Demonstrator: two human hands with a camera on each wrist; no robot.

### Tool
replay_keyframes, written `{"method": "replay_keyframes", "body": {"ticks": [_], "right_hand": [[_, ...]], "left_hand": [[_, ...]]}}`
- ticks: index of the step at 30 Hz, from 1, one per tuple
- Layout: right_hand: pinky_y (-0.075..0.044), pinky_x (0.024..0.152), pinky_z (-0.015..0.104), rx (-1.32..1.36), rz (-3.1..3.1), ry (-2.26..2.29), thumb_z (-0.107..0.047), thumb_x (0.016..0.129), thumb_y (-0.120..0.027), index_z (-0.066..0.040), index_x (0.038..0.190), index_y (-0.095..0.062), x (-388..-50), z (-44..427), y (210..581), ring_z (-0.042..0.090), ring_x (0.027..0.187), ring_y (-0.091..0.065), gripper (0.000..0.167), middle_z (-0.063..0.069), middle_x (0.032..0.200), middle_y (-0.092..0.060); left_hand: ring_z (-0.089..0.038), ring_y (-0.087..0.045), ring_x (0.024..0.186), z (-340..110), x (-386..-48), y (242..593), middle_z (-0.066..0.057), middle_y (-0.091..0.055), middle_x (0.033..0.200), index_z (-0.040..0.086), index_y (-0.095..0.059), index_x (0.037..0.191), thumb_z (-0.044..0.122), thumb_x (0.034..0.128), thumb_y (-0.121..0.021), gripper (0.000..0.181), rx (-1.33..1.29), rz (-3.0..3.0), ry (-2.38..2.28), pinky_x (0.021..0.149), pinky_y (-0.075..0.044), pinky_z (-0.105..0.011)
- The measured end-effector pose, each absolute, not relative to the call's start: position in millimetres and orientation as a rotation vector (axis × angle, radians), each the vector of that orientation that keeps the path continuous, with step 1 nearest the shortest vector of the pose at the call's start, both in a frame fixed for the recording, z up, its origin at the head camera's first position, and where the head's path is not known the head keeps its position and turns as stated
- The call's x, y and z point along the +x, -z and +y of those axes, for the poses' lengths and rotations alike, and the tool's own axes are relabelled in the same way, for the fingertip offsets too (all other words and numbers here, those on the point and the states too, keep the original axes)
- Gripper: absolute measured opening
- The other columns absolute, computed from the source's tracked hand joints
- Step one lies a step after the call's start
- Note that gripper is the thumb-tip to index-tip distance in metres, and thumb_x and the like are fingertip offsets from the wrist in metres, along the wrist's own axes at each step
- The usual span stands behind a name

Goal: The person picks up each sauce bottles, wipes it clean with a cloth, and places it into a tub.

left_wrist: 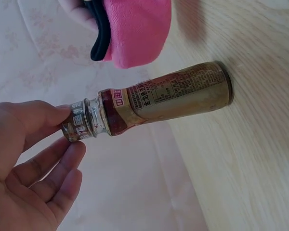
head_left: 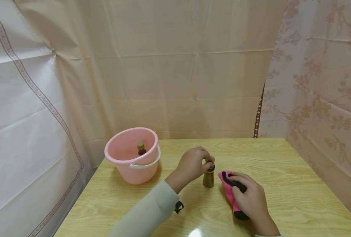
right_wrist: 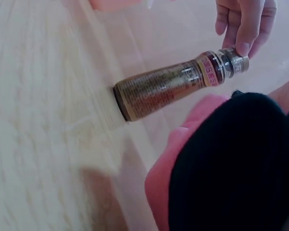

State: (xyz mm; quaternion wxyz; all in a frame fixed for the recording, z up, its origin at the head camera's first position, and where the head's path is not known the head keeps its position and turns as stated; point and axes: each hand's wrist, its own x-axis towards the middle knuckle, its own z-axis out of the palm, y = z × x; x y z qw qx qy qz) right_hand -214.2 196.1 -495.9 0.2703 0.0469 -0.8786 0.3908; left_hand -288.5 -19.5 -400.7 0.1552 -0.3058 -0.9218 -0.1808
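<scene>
A small glass bottle with a gold label (left_wrist: 183, 94) stands upright on the wooden table (head_left: 175, 217). My left hand (head_left: 192, 165) pinches its cap (left_wrist: 78, 122) between thumb and fingers. Right of the bottle, my right hand (head_left: 250, 197) grips a pink and black cloth item (head_left: 230, 194), which stays apart from the bottle in the head view. In the right wrist view the black part of the cloth item (right_wrist: 231, 168) covers much of the lower right, and the bottle (right_wrist: 159, 89) shows beyond it.
A pink bucket (head_left: 137, 174) with a white handle (head_left: 145, 165) stands at the table's left. Inside it is another bottle with a gold cap (head_left: 140, 146). Beige curtain cloth (head_left: 181, 82) hangs behind the table, with patterned cloth (head_left: 326, 98) at the right.
</scene>
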Motion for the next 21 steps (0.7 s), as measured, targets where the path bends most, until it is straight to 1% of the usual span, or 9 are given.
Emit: {"method": "replay_keyframes", "body": {"ticks": [2, 4, 6, 9, 13, 16, 21], "right_hand": [[-0.038, 0.088, 0.003, 0.114, -2.335, -1.079, 0.004, 0.081, -0.069, -0.025, 0.109, -0.079, -215.0, 194.5, 496.7, 0.02, 0.122, -0.065, 0.042, -0.008, 0.128, -0.071], [-0.03, 0.099, 0.0, 0.107, -2.301, -1.119, 0.006, 0.082, -0.067, -0.024, 0.114, -0.078, -215.9, 193.1, 497.1, 0.021, 0.126, -0.064, 0.045, -0.006, 0.132, -0.069], [-0.028, 0.102, 0.0, 0.101, -2.275, -1.155, 0.007, 0.082, -0.067, -0.023, 0.119, -0.076, -216.5, 191.8, 497.1, 0.023, 0.128, -0.062, 0.049, -0.005, 0.135, -0.068], [-0.03, 0.103, 0.001, 0.094, -2.258, -1.196, 0.007, 0.083, -0.066, -0.024, 0.125, -0.074, -216.5, 189.8, 497.1, 0.023, 0.131, -0.06, 0.053, -0.006, 0.138, -0.066], [-0.031, 0.101, 0.001, 0.105, -2.268, -1.25, 0.006, 0.086, -0.065, -0.029, 0.133, -0.069, -215.0, 185.7, 497.4, 0.02, 0.136, -0.056, 0.058, -0.009, 0.145, -0.06], [-0.032, 0.103, 0.002, 0.158, -2.261, -1.299, 0.007, 0.089, -0.064, -0.032, 0.136, -0.066, -213.4, 181.5, 497.8, 0.019, 0.138, -0.053, 0.061, -0.011, 0.148, -0.057], [-0.034, 0.106, 0.005, 0.317, -2.229, -1.33, 0.008, 0.091, -0.065, -0.029, 0.14, -0.064, -210.5, 173.2, 499.7, 0.023, 0.14, -0.053, 0.061, -0.007, 0.151, -0.055]], "left_hand": [[-0.008, -0.069, 0.098, -25.9, -286.3, 403.0, 0.012, -0.073, 0.105, 0.025, -0.082, 0.099, 0.031, 0.0923, -0.078, 0.01, -0.867, -2.626, 0.538, 0.084, -0.056, -0.025], [-0.007, -0.068, 0.096, -32.7, -284.0, 406.1, 0.013, -0.071, 0.103, 0.026, -0.081, 0.097, 0.031, 0.0918, -0.078, 0.008, -0.859, -2.61, 0.567, 0.083, -0.055, -0.025], [-0.006, -0.068, 0.097, -39.1, -280.6, 408.1, 0.014, -0.071, 0.103, 0.026, -0.08, 0.095, 0.032, 0.0916, -0.079, 0.007, -0.859, -2.591, 0.617, 0.085, -0.055, -0.025], [-0.007, -0.069, 0.101, -46.9, -275.4, 410.8, 0.013, -0.071, 0.105, 0.026, -0.08, 0.093, 0.033, 0.0911, -0.081, 0.007, -0.853, -2.569, 0.709, 0.09, -0.056, -0.028], [-0.011, -0.07, 0.108, -53.1, -268.2, 414.7, 0.01, -0.074, 0.11, 0.022, -0.081, 0.091, 0.032, 0.0908, -0.081, 0.01, -0.832, -2.543, 0.851, 0.097, -0.056, -0.033], [-0.011, -0.071, 0.109, -54.3, -262.6, 419.9, 0.008, -0.076, 0.113, 0.019, -0.081, 0.092, 0.03, 0.0911, -0.081, 0.011, -0.838, -2.501, 0.944, 0.098, -0.056, -0.034], [-0.01, -0.072, 0.109, -53.4, -253.1, 430.7, 0.006, -0.077, 0.112, 0.017, -0.082, 0.093, 0.027, 0.0897, -0.083, 0.011, -0.893, -2.377, 1.023, 0.097, -0.057, -0.033]]}}
